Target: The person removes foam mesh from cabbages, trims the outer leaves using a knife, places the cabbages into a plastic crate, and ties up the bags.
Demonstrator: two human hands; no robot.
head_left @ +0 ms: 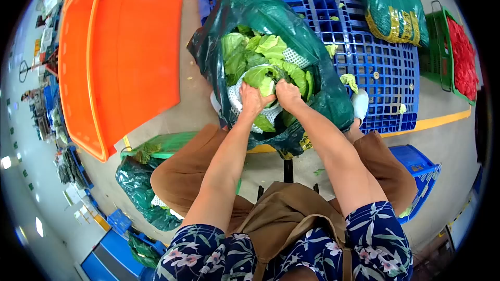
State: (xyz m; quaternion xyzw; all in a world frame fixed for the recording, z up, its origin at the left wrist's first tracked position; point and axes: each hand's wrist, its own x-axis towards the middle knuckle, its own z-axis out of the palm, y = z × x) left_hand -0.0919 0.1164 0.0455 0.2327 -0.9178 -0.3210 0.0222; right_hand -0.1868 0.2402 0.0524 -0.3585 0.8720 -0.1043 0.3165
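Observation:
A large dark green plastic bag (250, 5) stands open between my knees, full of leafy cabbages (271, 47). My left hand (253, 100) and my right hand (288, 95) both reach into it, side by side, with fingers closed on one cabbage (266, 84) near the front. White foam netting (235, 96) lies around that cabbage's lower left side. Another piece of white netting (296, 57) shows deeper in the bag, at the right. My fingertips are partly hidden among the leaves.
A blue plastic pallet (375, 75) with scattered leaf scraps lies ahead, bearing another filled green bag (390, 5). A large orange bin (125, 47) is at left. Right are a green crate (440, 47) holding red material and a blue crate (416, 164). A green bag (138, 187) lies by my left knee.

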